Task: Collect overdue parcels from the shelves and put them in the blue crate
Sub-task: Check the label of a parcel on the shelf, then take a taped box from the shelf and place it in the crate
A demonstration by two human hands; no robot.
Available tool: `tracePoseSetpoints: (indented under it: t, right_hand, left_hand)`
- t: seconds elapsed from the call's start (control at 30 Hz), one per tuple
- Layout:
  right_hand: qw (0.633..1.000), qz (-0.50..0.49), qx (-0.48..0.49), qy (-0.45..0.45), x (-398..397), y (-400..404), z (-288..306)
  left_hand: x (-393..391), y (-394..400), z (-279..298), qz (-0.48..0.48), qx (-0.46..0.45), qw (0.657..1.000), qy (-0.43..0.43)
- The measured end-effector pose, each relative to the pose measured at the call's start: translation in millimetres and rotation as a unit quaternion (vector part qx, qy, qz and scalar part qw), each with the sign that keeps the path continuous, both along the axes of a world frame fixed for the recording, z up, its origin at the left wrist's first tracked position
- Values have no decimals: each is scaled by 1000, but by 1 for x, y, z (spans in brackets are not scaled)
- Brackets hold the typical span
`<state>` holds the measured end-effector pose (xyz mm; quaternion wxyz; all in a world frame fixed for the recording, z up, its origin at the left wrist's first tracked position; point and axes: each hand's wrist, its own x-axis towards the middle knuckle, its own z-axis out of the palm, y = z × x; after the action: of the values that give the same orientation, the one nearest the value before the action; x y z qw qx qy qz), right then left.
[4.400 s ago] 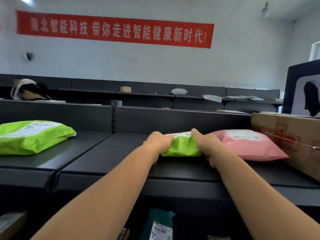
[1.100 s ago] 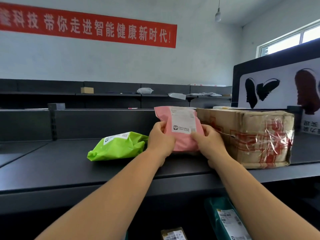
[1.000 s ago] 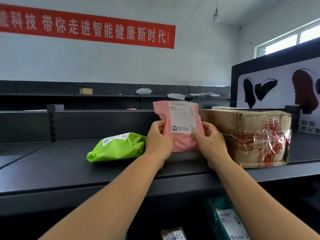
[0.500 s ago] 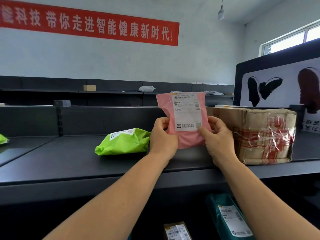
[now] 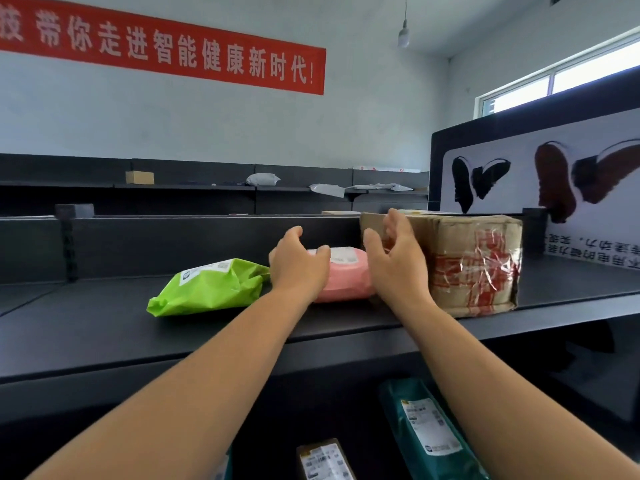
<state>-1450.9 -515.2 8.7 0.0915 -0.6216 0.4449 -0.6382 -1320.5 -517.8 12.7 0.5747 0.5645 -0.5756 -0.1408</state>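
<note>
You stand in a parcel pickup depot. Long dark metal shelves [image 5: 104,327] run in rows before you, with courier bags bearing printed labels lying on them: a green mailer [image 5: 211,287], a pink mailer [image 5: 346,277], a taped cardboard box [image 5: 474,261]. A red banner [image 5: 166,50] hangs on the bare wall.

A lime-green bag [image 5: 211,285], a pink bag [image 5: 346,278] and a brown box [image 5: 474,265] with red print sit on a black shelf [image 5: 104,327].
</note>
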Motion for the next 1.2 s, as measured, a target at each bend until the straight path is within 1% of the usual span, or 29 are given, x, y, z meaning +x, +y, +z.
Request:
tracePoseSetpoints:
  t: [0.1, 0.17, 0.3, 0.4, 0.5, 0.6, 0.67, 0.87, 0.9, 0.97, 1.03, 1.1, 1.2]
  right_hand:
    - [998, -20, -47, 23, -7, 12, 16]
    - [995, -38, -81, 40, -12, 20, 27]
    - [989, -68, -122, 43, -32, 31, 48]
    - [988, -98, -117, 25, -58, 33, 60]
    - [989, -128, -71, -2, -88, 27, 65]
    - [991, -127, 10, -40, -113, 18, 63]
    - [990, -119, 59, -53, -125, 12, 57]
    - [978, -65, 175, -89, -139, -9, 45]
    - [974, -52, 192, -111, -141, -10, 45]
    - [954, -8, 238, -184, -146, -13, 43]
    - [934, 41, 278, -222, -148, -13, 40]
    - [930, 68, 283, -223, -148, -13, 36]
    - [935, 77, 256, -233, -149, -10, 33]
  left_hand:
    - [-18, 8, 18, -30, -37, 999, 14]
    - [-34, 12, 27, -71, -38, 996, 32]
    - [-65, 13, 42, -146, -12, 986, 85]
    - [-86, 8, 46, -185, 29, 976, 115]
    - [-103, 2, 45, -218, 93, 961, 146]
    - [-115, -1, 40, -234, 164, 941, 179]
    - [-120, -3, 37, -235, 184, 938, 176]
    - [-126, -9, 31, -268, 193, 927, 179]
    - [-126, -10, 31, -272, 194, 925, 181]
    - [-125, -15, 29, -280, 192, 923, 182]
    - [-124, -16, 26, -287, 192, 920, 186]
    - [-124, -17, 23, -293, 191, 916, 198]
    - [-126, -16, 21, -312, 178, 909, 212]
